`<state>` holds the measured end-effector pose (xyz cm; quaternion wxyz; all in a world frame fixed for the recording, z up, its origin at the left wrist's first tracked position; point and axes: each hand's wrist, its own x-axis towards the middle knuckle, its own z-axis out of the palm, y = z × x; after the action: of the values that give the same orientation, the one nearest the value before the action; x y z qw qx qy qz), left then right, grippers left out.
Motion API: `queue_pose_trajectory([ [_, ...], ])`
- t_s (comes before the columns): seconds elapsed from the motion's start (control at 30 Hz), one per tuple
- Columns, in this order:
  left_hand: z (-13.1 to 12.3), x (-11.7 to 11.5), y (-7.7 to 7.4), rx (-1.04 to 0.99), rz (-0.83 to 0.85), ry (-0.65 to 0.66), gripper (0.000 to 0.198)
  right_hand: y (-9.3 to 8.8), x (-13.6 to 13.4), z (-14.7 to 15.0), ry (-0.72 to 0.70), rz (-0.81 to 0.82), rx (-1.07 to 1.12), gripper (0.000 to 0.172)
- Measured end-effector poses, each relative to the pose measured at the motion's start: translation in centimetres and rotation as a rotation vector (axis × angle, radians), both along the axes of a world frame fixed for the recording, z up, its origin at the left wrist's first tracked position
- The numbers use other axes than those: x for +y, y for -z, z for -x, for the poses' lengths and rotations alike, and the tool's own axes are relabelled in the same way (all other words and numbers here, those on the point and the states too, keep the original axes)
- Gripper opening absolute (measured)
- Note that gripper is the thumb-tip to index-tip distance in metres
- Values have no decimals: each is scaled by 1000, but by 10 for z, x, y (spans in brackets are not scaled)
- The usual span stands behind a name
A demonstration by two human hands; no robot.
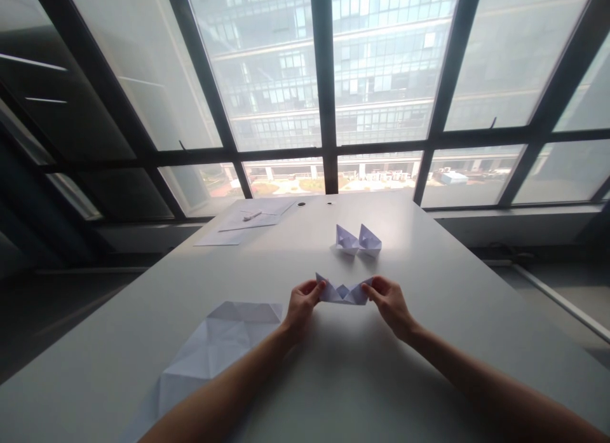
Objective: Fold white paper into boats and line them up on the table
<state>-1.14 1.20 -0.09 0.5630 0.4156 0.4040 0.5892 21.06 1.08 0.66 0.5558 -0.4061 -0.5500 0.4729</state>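
Observation:
A white folded paper boat (350, 295) is stretched between my two hands, above the table. My left hand (304, 304) pinches its left pointed end between thumb and fingers. At the opposite end, my right hand (389, 303) grips the right point in the same way. A small diamond-shaped fold shows in the boat's middle. Just beyond my hands, two finished-looking paper boats (346, 241) (370, 241) stand side by side on the table. Near my left forearm lies a creased, partly unfolded sheet of paper (210, 347), and the forearm covers part of it.
The white table (452, 341) stretches toward tall dark-framed windows (328, 100). Flat white sheets (262, 222) with a small object (252, 217) on top lie at the far left. Two small holes (301, 204) are near the table's far edge.

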Motion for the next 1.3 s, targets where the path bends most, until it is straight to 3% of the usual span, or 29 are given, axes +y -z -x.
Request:
queue_pose_trajectory([
  [0.3, 2, 5, -4, -186, -13, -64, 43, 8, 10, -9, 100, 32, 14, 34],
  [0.53, 1, 7, 1, -168, -17, -81, 44, 8, 9, -9, 91, 61, -15, 30],
  [0.8, 2, 4, -2, -104, -18, 44, 70, 5, 6, -10, 102, 58, -104, 28],
  [0.93, 3, 5, -2, -18, -22, 12, 65, 2, 5, -10, -9, 47, -226, 27],
  [1.03, 2, 3, -4, 52, -42, 4, 60, -4, 4, -10, -208, 69, -284, 36],
  [1.13, -1, -1, -5, 122, -53, 84, 56, -10, 1, -11, -388, 154, -309, 39],
  [1.3, -5, -6, -1, 123, -43, 214, 52, -11, -5, -8, -430, 213, -302, 36],
])
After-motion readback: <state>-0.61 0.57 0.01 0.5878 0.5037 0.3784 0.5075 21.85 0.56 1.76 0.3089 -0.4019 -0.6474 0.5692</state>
